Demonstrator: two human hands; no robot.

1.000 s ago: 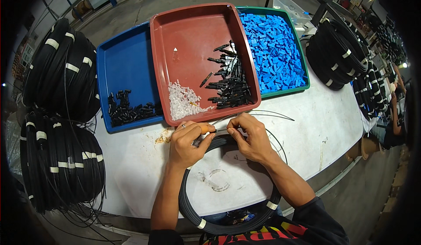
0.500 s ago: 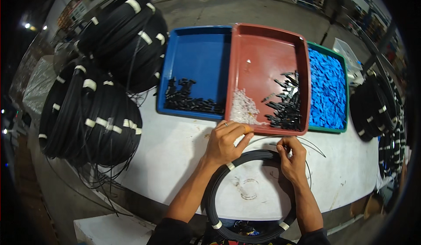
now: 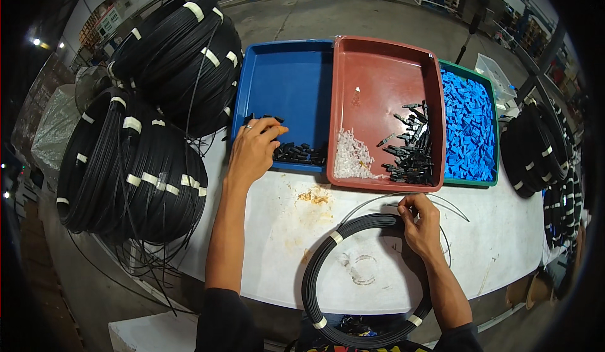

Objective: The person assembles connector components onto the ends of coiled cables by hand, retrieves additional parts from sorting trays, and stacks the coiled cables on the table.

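My left hand [image 3: 253, 147] is over the near end of the blue tray [image 3: 287, 81], its bent fingers among small black plastic parts [image 3: 299, 153]. Its thumb and orange-tipped index finger stand apart, and nothing held shows between them. The other fingertips are partly hidden. My right hand [image 3: 421, 223] pinches a thin black cable [image 3: 373, 202] between thumb and curled fingers, above the far right of a coiled black cable ring [image 3: 315, 270]. White tape bands wrap this coil, which overhangs the table's near edge.
A red tray [image 3: 384, 94] holds clear small pieces [image 3: 354, 157] and black connectors [image 3: 413, 157]. Blue pieces [image 3: 469, 125] fill the green tray [image 3: 495, 163]. Large black cable coils [image 3: 135, 169] stand left, more coils [image 3: 535, 150] right. Loose cable ends trail over the white table [image 3: 498, 245].
My left hand has moved left from the red tray's near rim into the blue tray's black parts. The right hand has stayed almost in place with its pinch.
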